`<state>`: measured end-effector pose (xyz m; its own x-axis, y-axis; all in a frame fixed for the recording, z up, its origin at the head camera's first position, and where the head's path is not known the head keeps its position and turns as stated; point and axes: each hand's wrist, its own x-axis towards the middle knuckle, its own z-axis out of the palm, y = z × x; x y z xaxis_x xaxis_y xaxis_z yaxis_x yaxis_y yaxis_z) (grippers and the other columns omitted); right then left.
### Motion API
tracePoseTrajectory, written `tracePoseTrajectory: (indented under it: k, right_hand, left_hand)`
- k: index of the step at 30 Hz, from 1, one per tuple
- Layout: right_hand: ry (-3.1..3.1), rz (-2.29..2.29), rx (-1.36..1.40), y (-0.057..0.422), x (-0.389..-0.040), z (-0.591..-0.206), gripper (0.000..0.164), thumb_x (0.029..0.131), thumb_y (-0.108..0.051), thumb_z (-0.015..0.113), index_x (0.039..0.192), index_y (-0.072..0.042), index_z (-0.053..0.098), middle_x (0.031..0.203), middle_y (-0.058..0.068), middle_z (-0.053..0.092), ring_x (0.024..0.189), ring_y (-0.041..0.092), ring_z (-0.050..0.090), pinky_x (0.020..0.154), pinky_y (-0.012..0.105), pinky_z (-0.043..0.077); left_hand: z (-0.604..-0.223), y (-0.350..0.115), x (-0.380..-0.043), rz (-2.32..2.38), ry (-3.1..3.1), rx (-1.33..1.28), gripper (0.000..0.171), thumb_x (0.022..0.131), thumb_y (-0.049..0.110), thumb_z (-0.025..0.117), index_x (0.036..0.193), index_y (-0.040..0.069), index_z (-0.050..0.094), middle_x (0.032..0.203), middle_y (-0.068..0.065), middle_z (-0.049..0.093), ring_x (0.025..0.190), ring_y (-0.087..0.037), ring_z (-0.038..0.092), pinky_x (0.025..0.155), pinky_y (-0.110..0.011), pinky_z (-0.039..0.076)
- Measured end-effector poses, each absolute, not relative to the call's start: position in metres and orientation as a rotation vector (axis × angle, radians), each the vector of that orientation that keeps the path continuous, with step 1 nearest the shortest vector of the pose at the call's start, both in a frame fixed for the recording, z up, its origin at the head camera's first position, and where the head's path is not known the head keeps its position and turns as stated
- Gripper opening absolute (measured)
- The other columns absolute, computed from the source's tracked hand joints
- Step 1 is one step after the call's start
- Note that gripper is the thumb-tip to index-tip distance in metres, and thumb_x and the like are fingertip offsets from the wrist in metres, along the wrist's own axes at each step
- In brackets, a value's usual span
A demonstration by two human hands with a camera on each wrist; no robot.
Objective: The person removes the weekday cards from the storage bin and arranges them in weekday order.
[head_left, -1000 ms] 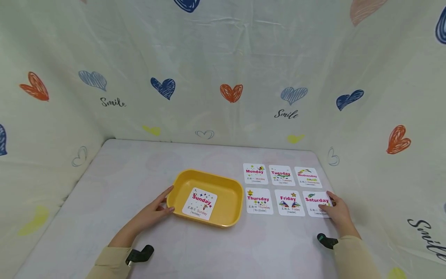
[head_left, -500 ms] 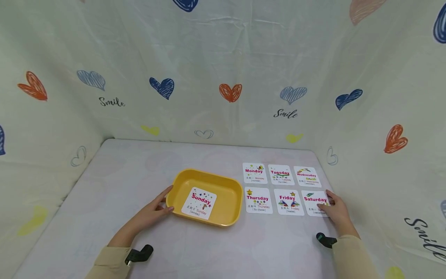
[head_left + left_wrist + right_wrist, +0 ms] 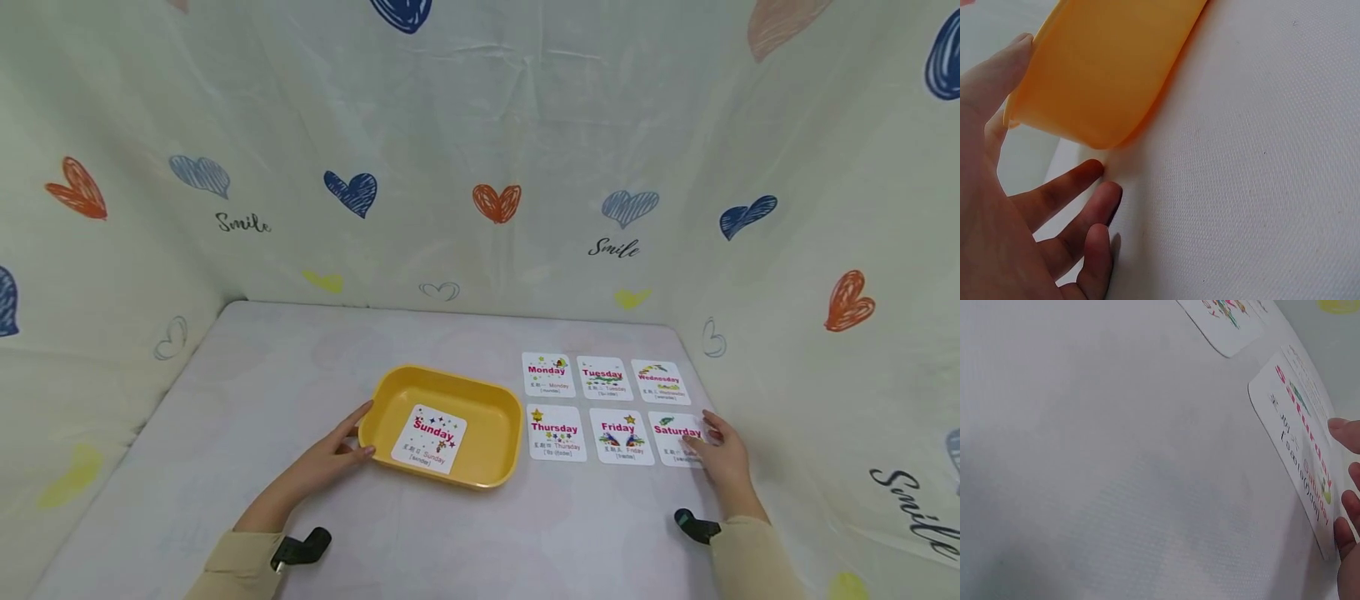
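My left hand (image 3: 322,462) holds the left end of a yellow plastic tray (image 3: 487,433), thumb and forefinger at its rim. Below the rim, in the left wrist view, the other fingers (image 3: 1094,215) lie loosely bent, clear of the tray (image 3: 1104,75). A white Sunday card (image 3: 430,439) lies in the tray. My right hand (image 3: 723,462) rests at the right side of the Saturday card (image 3: 667,446), thumb over its face and other fingers by its right edge. In the right wrist view this card (image 3: 1291,444) lies flat on the table.
Monday (image 3: 549,375), Tuesday (image 3: 605,380) and Wednesday (image 3: 660,383) cards form the back row. Thursday (image 3: 557,433) and Friday (image 3: 621,437) cards lie in front, left of Saturday. A white-covered table (image 3: 300,358) meets heart-printed curtains (image 3: 435,167) at the back and sides.
The Saturday card and my right hand have shifted very slightly left, beyond a small camera drift. My left hand and the tray have stayed in place.
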<state>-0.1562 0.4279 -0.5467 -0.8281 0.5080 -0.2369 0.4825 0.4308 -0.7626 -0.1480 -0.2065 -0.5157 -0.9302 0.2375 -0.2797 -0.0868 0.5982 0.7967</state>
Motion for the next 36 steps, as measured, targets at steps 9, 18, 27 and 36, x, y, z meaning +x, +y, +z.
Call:
tracePoseTrajectory:
  k: [9,18,27,36]
  right_hand:
    - [-2.614,1.504,-0.745,0.395,-0.154,-0.523,0.067,0.095,-0.022,0.065,0.152,-0.01,0.033,0.15,0.016,0.038,0.128,0.032,0.04,0.088,0.027,0.044]
    - [-2.578,1.666,-0.544,0.346,-0.158,-0.506,0.059,0.095,-0.013,0.065,0.148,-0.007,0.04,0.141,0.016,0.046,0.105,0.01,0.05,0.078,0.012,0.043]
    - [-2.587,1.847,-0.329,0.298,-0.16,-0.505,0.053,0.093,-0.007,0.065,0.143,-0.004,0.046,0.135,0.018,0.052,0.101,0.011,0.056,0.08,0.024,0.049]
    - [-2.507,2.026,-0.157,0.257,-0.159,-0.505,0.052,0.09,0.0,0.066,0.138,0.003,0.048,0.13,0.026,0.052,0.107,0.026,0.056,0.082,0.021,0.049]
  left_hand:
    - [-0.519,-0.206,-0.149,1.252,2.486,0.105,0.079,0.091,0.042,0.067,0.155,0.026,0.025,0.132,-0.017,0.05,0.091,-0.021,0.054,0.081,-0.042,0.043]
    - [-0.518,-0.205,-0.149,1.263,2.476,0.113,0.079,0.091,0.041,0.068,0.155,0.025,0.026,0.132,-0.019,0.05,0.09,-0.02,0.054,0.082,-0.042,0.043]
    - [-0.518,-0.205,-0.148,1.27,2.473,0.104,0.079,0.09,0.039,0.069,0.155,0.026,0.026,0.131,-0.017,0.05,0.088,-0.021,0.053,0.08,-0.041,0.044]
    - [-0.516,-0.204,-0.148,1.286,2.466,0.095,0.079,0.091,0.037,0.069,0.155,0.025,0.026,0.132,-0.019,0.049,0.086,-0.02,0.052,0.079,-0.038,0.044]
